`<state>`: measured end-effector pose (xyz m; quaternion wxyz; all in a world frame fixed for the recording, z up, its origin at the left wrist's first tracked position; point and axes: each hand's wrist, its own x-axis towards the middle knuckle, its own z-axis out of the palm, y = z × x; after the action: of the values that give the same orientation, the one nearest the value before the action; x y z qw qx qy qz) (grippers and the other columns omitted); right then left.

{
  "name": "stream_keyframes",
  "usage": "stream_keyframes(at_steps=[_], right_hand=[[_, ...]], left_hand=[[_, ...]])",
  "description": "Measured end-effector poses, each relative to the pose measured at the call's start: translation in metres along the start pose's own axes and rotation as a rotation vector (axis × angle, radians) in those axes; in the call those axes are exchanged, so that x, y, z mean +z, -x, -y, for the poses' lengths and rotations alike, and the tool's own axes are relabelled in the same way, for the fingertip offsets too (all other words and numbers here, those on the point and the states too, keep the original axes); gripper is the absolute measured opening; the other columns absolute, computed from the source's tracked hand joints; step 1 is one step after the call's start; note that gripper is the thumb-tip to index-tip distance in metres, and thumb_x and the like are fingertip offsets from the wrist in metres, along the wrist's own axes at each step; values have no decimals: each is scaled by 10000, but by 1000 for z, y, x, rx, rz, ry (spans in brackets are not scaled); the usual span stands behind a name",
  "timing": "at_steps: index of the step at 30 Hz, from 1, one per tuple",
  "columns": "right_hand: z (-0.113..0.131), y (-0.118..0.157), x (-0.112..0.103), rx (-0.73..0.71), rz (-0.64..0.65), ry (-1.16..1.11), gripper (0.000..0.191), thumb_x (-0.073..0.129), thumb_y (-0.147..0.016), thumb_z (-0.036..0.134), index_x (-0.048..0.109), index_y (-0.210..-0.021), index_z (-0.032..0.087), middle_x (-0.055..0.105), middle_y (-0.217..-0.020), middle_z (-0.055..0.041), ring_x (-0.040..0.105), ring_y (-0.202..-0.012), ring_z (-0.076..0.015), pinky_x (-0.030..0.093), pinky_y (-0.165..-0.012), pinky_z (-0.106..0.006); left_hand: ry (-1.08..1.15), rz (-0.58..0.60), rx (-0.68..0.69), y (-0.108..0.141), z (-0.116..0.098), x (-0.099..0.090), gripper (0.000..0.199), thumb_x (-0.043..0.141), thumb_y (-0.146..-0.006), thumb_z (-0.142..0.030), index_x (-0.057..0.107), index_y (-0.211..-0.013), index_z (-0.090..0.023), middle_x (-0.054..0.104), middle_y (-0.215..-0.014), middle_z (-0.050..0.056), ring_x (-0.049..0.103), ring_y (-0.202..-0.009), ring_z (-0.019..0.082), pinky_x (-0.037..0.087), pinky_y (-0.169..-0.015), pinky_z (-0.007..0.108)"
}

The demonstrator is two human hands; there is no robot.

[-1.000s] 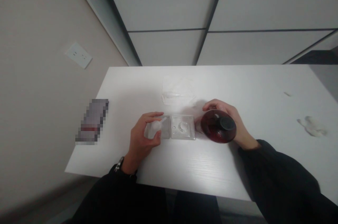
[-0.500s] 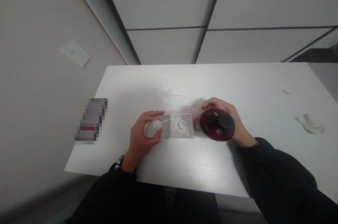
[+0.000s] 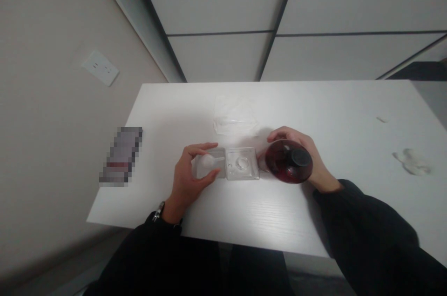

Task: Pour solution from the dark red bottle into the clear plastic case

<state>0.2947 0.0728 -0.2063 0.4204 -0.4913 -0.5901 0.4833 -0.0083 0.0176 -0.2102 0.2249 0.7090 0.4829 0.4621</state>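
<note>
My left hand [image 3: 187,172] is curved around the left half of a small clear plastic box [image 3: 243,176], with fingers along the far side and thumb along the near side. The box lies opened flat. In its left half is a white plastic spoon [image 3: 208,161], round bowl to the left and short handle pointing right. The right half has a raised round bump. Just right of the box stands a dark red bottle [image 3: 283,168] with a black cap [image 3: 300,157]. My right hand [image 3: 307,144] is wrapped around its far right side, and the bottle hides part of the fingers.
A transparent plastic bag [image 3: 233,114] lies flat on the white table [image 3: 258,221] behind the box. A blurred-out flat object [image 3: 121,156] is at the left edge. A crumpled white tissue [image 3: 414,162] and a small scrap [image 3: 382,119] lie at the right. A wall and cabinet panels border the table.
My left thumb and fingertips have slid slightly right along the box, uncovering more of the spoon. The right hand keeps its hold on the bottle. The view has shifted a little.
</note>
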Motion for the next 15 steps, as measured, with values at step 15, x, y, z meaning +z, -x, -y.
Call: stream_keyframes(at_steps=[15], right_hand=[[-1,0,2,-1,-9,-4,697,529,-934,893,771,-874,241,765,-867,-72,695,-839,-259,521,-761,-398]], left_hand=[[-91,85,28,-1,3,0,185,642,-1049,-407,612,-1136,-246,790,-1334,131,737,-1211,273,593,-1035,487]])
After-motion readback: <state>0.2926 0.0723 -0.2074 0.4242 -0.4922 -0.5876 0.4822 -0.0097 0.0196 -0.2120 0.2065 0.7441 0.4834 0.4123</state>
